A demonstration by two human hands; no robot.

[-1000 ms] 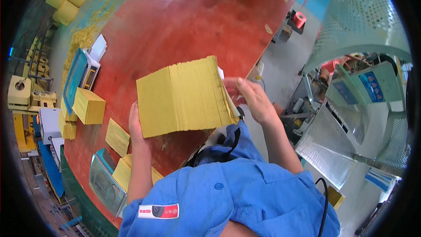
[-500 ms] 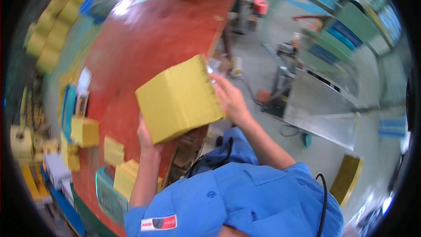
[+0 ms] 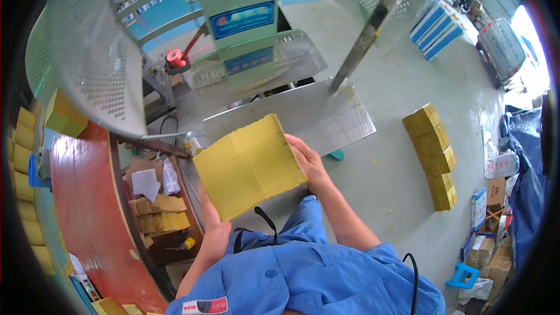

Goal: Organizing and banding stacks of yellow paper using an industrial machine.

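Observation:
Between my two hands is a squarish yellow block [image 3: 251,166], its edges rough like a thick stack of coarse paper. My left hand [image 3: 214,221] grips its lower left side, the fingers partly hidden beneath it. The right hand [image 3: 308,163] is closed round the right edge, thumb side toward the top. The block is held up in front of my body, near the front edge of a metal tray [image 3: 297,119] on a pale green machine [image 3: 239,23], and stands apart from it.
To the left runs a red-topped table [image 3: 87,198] with cluttered shelves below. A curved perforated guard [image 3: 105,70] juts out at upper left, a metal post [image 3: 373,29] at the right of the tray. A row of yellow blocks [image 3: 431,154] lies on the floor, a blue stool [image 3: 464,276] beyond.
I have turned right, from the red table toward the machine. The yellow block stays in both hands and now shows its broad face more flatly.

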